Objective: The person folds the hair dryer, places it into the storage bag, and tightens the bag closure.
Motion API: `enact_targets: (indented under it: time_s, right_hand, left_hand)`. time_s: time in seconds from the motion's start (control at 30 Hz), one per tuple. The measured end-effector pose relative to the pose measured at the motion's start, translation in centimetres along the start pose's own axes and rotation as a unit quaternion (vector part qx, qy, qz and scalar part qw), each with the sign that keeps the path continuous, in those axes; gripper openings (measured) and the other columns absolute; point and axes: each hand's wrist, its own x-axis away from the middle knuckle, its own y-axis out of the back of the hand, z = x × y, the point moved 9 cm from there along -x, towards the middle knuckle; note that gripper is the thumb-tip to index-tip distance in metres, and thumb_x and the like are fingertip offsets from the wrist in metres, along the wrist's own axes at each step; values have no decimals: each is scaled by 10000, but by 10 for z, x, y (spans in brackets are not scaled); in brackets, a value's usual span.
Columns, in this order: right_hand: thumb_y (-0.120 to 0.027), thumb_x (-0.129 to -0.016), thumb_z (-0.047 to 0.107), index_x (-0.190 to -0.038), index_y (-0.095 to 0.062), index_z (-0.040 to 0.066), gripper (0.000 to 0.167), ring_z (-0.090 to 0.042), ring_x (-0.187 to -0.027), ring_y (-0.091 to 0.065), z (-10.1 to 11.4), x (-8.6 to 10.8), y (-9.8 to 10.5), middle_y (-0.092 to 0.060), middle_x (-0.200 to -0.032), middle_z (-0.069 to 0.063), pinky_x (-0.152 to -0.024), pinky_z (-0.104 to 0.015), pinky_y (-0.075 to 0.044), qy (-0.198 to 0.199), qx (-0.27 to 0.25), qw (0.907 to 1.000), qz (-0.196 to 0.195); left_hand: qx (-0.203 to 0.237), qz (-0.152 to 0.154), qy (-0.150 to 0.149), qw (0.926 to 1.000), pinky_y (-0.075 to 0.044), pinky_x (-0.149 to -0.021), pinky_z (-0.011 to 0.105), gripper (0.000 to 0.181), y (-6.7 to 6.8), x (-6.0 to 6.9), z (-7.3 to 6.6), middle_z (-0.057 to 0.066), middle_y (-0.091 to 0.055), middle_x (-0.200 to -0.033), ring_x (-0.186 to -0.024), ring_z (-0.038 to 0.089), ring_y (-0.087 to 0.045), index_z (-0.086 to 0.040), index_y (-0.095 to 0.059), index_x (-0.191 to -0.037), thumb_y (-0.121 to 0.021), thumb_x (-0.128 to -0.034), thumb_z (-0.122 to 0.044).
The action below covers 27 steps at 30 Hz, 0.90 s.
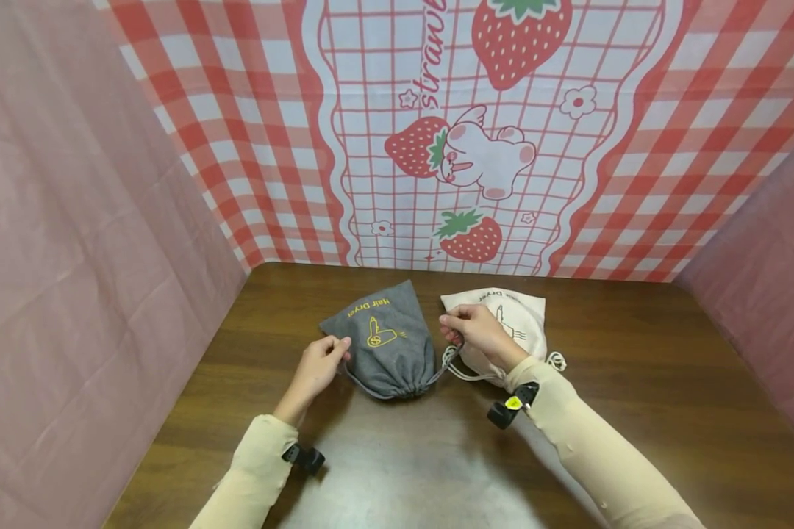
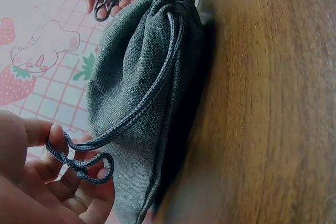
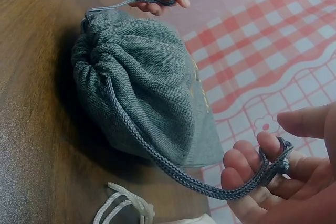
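A grey drawstring bag (image 1: 400, 364), printed with "Hair Dryer" and a yellow dryer outline, lies on the table with its gathered mouth towards me. My left hand (image 1: 319, 366) holds the knotted end of the grey cord (image 2: 139, 109) on the bag's left side, the loop running over its curled fingers. On the other side, my right hand (image 1: 479, 332) has the opposite cord (image 3: 157, 162) hooked round its fingers near the knot. The mouth is cinched in tight folds. What the bag contains is hidden.
A white drawstring bag (image 1: 534, 316) lies to the right, partly beneath my right hand and forearm, its white cords (image 1: 470, 376) loose on the wood. The brown table (image 1: 384, 477) meets a strawberry-patterned cloth (image 1: 397, 242) at the back and pink cloth walls (image 1: 73, 257) at the sides.
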Motion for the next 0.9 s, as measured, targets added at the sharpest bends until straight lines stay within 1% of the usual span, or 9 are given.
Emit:
enact_targets:
  time_s: [0.13, 0.23, 0.33, 0.47, 0.6, 0.7, 0.77, 0.8, 0.9]
  right_hand:
    - [-585, -938, 77, -917, -622, -106, 188, -90, -613, -565, 1, 0, -2, -611, -659, 10, -593, -236, -495, 63, 282, 9996, -7]
    - [-584, -941, 81, -938, -621, -107, 191, -92, -615, -551, 0, 0, -3, -588, -656, 17, -594, -232, -491, 34, 350, 9994, -52]
    - [-578, -945, 79, -980, -613, -125, 210, -77, -609, -537, 0, 0, -6, -578, -666, 24, -610, -241, -497, 46, 397, 9992, -50]
    - [-573, -948, 90, -1029, -608, -143, 249, -74, -621, -534, -1, 0, -8, -584, -696, -13, -642, -259, -513, 48, 542, 9985, -36]
    - [-589, -945, 112, -1076, -617, -129, 276, -100, -679, -566, -3, -1, -9, -628, -773, -90, -683, -279, -529, -3, 734, 9973, -90]
    - [-598, -939, 113, -1070, -627, -112, 261, -104, -693, -570, -2, -2, -10, -639, -808, -119, -673, -257, -513, 47, 919, 9957, -139]
    - [-596, -939, 106, -1056, -629, -108, 246, -111, -693, -559, 0, -2, -11, -626, -797, -111, -656, -245, -492, 113, 1019, 9946, -156]
    - [-592, -939, 97, -1054, -625, -112, 240, -116, -704, -547, 0, -2, -13, -616, -804, -100, -660, -240, -478, 106, 949, 9954, -130]
    - [-592, -935, 87, -1059, -629, -108, 234, -126, -755, -526, 1, -2, -18, -609, -849, -63, -699, -241, -456, 123, 964, 9952, -112]
  left_hand:
    - [-207, 13, -85, 9997, -404, -663, 266, 305, -1, -1, -3, 95, -611, -668, -597, 96, -481, -20, -635, -755, -586, -965, -236]
    - [-288, 16, -141, 9995, -401, -651, 266, 308, -1, -1, -4, 81, -593, -651, -595, 99, -475, -26, -634, -749, -588, -963, -242]
    - [-365, 17, -164, 9992, -397, -639, 261, 305, -1, 0, -3, 35, -566, -629, -591, 99, -472, -39, -632, -743, -594, -960, -250]
    - [-417, 22, -190, 9989, -392, -645, 263, 289, -2, -1, -2, -10, -538, -626, -604, 102, -469, -51, -632, -741, -605, -953, -247]
    - [-479, 56, -267, 9985, -401, -651, 268, 273, -4, -2, -2, 6, -561, -641, -622, 107, -480, -50, -644, -750, -621, -944, -242]
    - [-623, 82, -316, 9975, -412, -659, 272, 249, -5, -2, -3, 26, -600, -682, -651, 115, -500, -58, -656, -768, -644, -925, -251]
    - [-726, 110, -338, 9967, -418, -673, 278, 232, -5, -3, -5, 37, -622, -720, -680, 128, -514, -61, -658, -779, -663, -906, -256]
    - [-769, 129, -340, 9964, -419, -682, 281, 228, -6, -3, -5, 41, -628, -737, -694, 136, -519, -63, -657, -784, -673, -897, -260]
    - [-910, 163, -363, 9951, -431, -698, 296, 216, -6, -4, -5, 48, -641, -765, -722, 155, -539, -67, -649, -791, -687, -880, -259]
